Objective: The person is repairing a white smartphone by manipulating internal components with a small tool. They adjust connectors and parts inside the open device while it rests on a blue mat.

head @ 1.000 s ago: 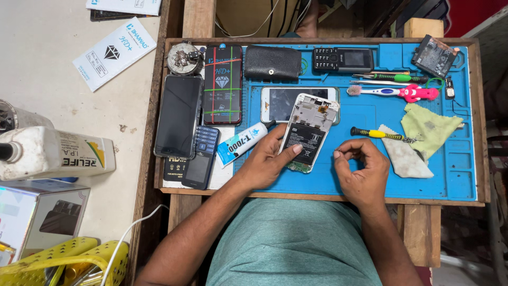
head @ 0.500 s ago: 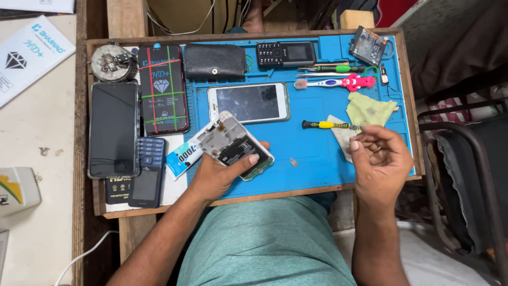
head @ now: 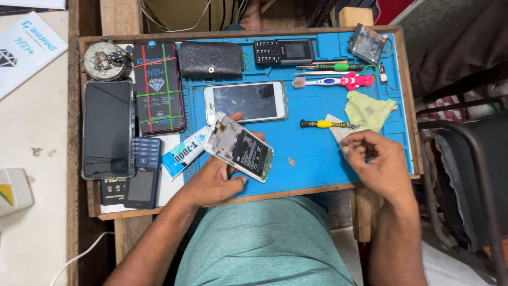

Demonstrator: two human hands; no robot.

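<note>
The right hand (head: 377, 161) curls, its fingers (head: 353, 150) hiding whatever they pinch.

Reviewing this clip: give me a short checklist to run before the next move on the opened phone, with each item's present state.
1. Opened phone held firmly: ok, the left hand grips it from below, tilted, insides facing up.
2. Right hand free for a tool: cannot tell, its fingers are curled near the white cloth and may pinch something small.
3. Screwdriver within reach: ok, it lies on the blue mat just beside the right hand.
4. Glue tube clear of the phone: not ok, it lies right against the phone's edge.
5. Loose part on the mat: cannot tell, a small grey bit lies near the phone.
</note>
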